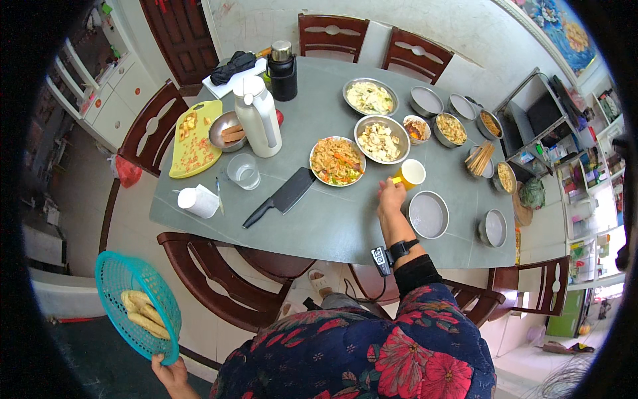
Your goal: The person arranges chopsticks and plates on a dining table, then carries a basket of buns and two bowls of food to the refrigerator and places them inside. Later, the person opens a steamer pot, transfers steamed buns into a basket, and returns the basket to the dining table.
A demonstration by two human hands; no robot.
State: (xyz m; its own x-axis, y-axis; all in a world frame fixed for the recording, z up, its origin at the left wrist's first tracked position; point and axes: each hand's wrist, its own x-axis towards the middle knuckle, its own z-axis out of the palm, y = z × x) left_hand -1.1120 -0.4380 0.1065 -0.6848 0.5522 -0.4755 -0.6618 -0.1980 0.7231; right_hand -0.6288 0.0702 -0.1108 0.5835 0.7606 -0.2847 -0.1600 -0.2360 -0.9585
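My left hand [171,374] grips the rim of a teal plastic basket [108,272], held out to the left away from the table. Inside the basket lie several long, pale yellow pieces of food [145,312]; their kind is unclear. Over the table, my right hand [391,197] is closed on the handle of a yellow mug [411,173] with a pale inside. The mug stands between a steel bowl of pale chopped food [381,138] and a grey bowl [428,215]. Left of the mug is a plate of noodle-like food with vegetables [337,161].
A black cleaver [287,193] lies near the table's front edge. Left are a drinking glass [244,173], a white jug [258,120], a black flask [282,74] and a green cutting board [193,156]. Several bowls and chopsticks [479,159] stand right. A wooden chair [219,279] is close in front.
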